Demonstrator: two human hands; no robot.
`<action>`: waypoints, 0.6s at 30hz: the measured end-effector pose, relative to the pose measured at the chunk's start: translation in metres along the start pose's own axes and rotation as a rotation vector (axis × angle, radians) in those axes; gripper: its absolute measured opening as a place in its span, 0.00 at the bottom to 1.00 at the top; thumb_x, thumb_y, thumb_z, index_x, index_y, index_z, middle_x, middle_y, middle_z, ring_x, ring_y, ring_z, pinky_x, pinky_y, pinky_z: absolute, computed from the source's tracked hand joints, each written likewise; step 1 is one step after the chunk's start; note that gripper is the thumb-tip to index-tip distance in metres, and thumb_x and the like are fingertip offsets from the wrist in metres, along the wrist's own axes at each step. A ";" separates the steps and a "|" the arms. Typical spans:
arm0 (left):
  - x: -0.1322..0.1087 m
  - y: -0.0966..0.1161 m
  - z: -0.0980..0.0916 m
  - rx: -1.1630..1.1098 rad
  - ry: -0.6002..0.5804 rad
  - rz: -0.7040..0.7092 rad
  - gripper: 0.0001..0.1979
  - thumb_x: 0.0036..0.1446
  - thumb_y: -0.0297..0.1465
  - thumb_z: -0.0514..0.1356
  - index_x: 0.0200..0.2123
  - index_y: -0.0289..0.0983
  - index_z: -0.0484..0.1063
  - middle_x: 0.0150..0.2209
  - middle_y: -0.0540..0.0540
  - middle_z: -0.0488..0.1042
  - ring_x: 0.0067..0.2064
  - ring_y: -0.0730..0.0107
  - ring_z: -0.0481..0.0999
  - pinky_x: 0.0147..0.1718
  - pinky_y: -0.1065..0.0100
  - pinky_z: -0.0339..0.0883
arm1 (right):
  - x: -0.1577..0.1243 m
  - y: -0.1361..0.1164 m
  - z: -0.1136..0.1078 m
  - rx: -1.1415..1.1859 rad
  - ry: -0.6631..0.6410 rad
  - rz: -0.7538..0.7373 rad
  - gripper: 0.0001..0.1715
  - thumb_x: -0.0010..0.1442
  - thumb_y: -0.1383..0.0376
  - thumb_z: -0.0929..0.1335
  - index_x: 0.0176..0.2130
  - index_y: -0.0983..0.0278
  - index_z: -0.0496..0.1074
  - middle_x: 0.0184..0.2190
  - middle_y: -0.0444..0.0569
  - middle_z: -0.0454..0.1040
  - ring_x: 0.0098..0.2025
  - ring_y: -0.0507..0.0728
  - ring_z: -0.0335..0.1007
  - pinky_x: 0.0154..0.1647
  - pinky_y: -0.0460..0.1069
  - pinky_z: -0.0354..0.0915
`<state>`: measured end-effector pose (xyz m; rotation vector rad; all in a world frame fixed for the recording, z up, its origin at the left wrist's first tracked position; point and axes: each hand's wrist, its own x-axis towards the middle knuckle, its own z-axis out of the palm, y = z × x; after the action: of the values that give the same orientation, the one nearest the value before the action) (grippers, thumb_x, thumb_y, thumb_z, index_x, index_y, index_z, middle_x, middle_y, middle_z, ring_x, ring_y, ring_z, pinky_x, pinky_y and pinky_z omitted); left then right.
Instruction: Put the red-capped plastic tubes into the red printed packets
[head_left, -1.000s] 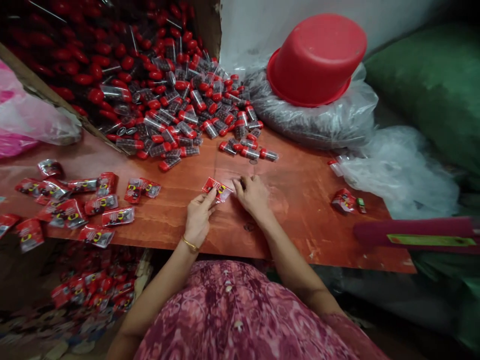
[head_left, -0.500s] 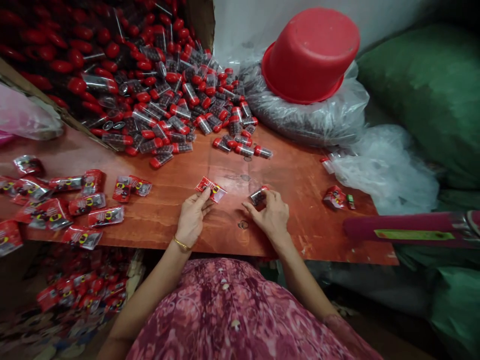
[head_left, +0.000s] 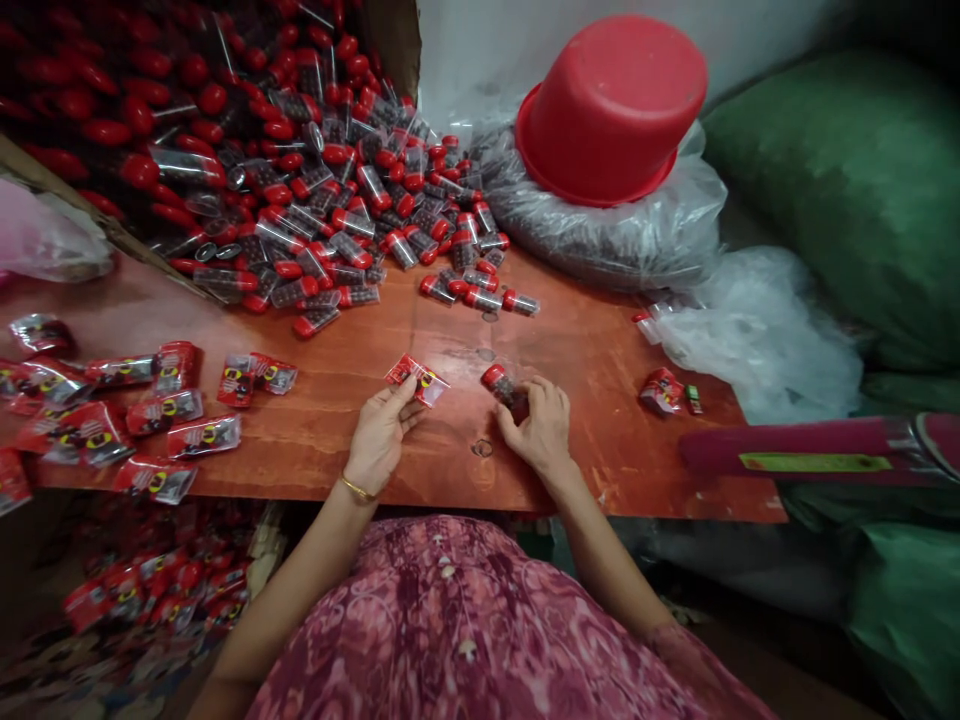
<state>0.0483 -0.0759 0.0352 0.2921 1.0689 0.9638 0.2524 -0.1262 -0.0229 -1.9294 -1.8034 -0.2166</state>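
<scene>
My left hand [head_left: 381, 432] pinches a flat red printed wrapper [head_left: 420, 380] with a clear end, held just above the reddish-brown table [head_left: 442, 465]. To its right, my right hand [head_left: 540, 420] grips a small clear bottle with a red cap [head_left: 496, 380]. Dark contents show through the bottle's wall, and its cap points up and left, towards the wrapper. My fingers cover the bottle's lower end. Wrapper and bottle are apart. Beyond my hands, a few loose red-capped bottles [head_left: 481, 298] lie on the table.
A large heap of similar bottles [head_left: 330, 220] spills from a carton at the back left. Wrapped red packs [head_left: 97, 430] lie at left. A red tub [head_left: 615, 110] sits upside down on a plastic bag [head_left: 600, 235]. A magenta tube [head_left: 810, 447] juts in from the right.
In my right hand the bottle has turned, so its red cap now points left instead of towards the right fingers. The left hand keeps its hold on the wrapper. The view has shifted slightly.
</scene>
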 end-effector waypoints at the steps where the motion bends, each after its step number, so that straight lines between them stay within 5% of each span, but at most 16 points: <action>1: 0.000 0.001 0.000 -0.007 0.003 -0.010 0.11 0.39 0.32 0.69 0.27 0.34 0.73 0.23 0.51 0.76 0.24 0.77 0.73 0.27 0.76 0.64 | 0.000 0.000 0.001 -0.023 -0.001 0.007 0.20 0.54 0.57 0.64 0.42 0.69 0.67 0.42 0.59 0.70 0.46 0.63 0.63 0.48 0.56 0.55; 7: 0.001 0.002 -0.002 -0.070 -0.021 -0.070 0.07 0.46 0.31 0.66 0.27 0.34 0.72 0.23 0.50 0.76 0.24 0.76 0.74 0.28 0.73 0.66 | 0.005 0.003 0.004 0.019 -0.128 -0.002 0.19 0.59 0.61 0.60 0.43 0.71 0.69 0.40 0.62 0.73 0.39 0.62 0.65 0.42 0.55 0.59; 12: 0.000 -0.003 -0.003 -0.064 -0.062 -0.056 0.10 0.45 0.33 0.67 0.28 0.34 0.72 0.25 0.50 0.76 0.26 0.76 0.74 0.28 0.74 0.66 | 0.000 -0.005 -0.009 0.539 -0.188 0.154 0.17 0.57 0.63 0.60 0.44 0.66 0.68 0.31 0.51 0.73 0.29 0.55 0.66 0.31 0.50 0.63; 18: -0.002 -0.010 0.000 -0.014 -0.110 -0.038 0.15 0.37 0.35 0.70 0.28 0.34 0.73 0.25 0.50 0.77 0.26 0.76 0.74 0.29 0.74 0.67 | -0.003 -0.041 -0.046 1.118 -0.410 0.448 0.17 0.55 0.56 0.64 0.39 0.64 0.70 0.17 0.40 0.65 0.13 0.46 0.52 0.14 0.44 0.51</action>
<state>0.0530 -0.0830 0.0302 0.3092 0.9639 0.9108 0.2220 -0.1490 0.0256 -1.4663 -1.1623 1.1526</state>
